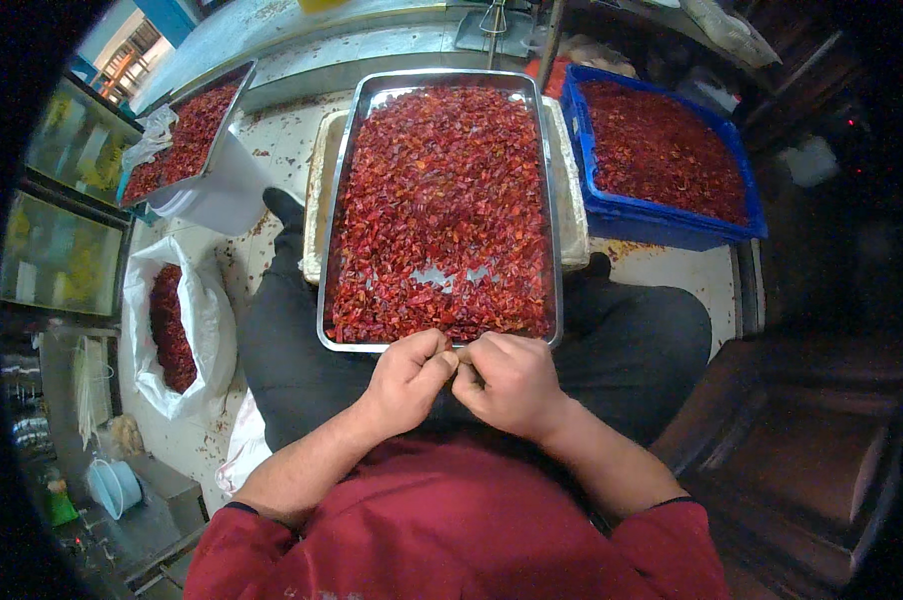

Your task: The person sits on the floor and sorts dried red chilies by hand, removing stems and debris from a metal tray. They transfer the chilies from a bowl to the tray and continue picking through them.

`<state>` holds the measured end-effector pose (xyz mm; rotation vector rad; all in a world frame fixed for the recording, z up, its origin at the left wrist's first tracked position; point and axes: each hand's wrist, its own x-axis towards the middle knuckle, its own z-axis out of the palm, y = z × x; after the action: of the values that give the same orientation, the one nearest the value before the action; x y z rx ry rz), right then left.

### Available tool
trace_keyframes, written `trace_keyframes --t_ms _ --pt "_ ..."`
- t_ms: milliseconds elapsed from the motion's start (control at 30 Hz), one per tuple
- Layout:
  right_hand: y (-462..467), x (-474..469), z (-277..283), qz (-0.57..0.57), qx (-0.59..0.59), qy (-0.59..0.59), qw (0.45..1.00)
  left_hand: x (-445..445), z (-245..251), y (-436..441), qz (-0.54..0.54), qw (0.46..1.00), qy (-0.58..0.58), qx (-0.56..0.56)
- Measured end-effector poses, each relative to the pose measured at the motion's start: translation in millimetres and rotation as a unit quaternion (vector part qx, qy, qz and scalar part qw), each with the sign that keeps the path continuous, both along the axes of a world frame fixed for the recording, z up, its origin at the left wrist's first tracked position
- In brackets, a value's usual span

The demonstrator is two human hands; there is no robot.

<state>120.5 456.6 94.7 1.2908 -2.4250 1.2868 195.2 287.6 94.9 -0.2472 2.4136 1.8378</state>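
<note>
A rectangular metal tray lies before me, spread with cut dried red chili pieces; bare metal shows in a patch near its close end. My left hand and my right hand meet at the tray's near edge, thumbs and fingertips pinched together. Something very small may be between the fingertips, but the fingers hide it and I cannot tell what it is. Under the tray sits a pale foam box, its rim showing on both sides.
A blue plastic crate of chili pieces stands at right. At left, another metal tray of chili rests over a white bucket, above an open white woven sack of chili. A dark wooden chair is at lower right.
</note>
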Motion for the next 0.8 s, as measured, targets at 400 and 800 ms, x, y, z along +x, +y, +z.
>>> trace_keyframes --t_ms 400,800 --pt "76 -92 -31 -0.26 0.192 -0.226 0.919 -19 -19 -52 0.111 0.991 -0.046 -0.052" --pt "3 -146 -108 -0.157 0.3 -0.158 0.928 -29 -60 -65 0.041 0.968 0.006 -0.247"
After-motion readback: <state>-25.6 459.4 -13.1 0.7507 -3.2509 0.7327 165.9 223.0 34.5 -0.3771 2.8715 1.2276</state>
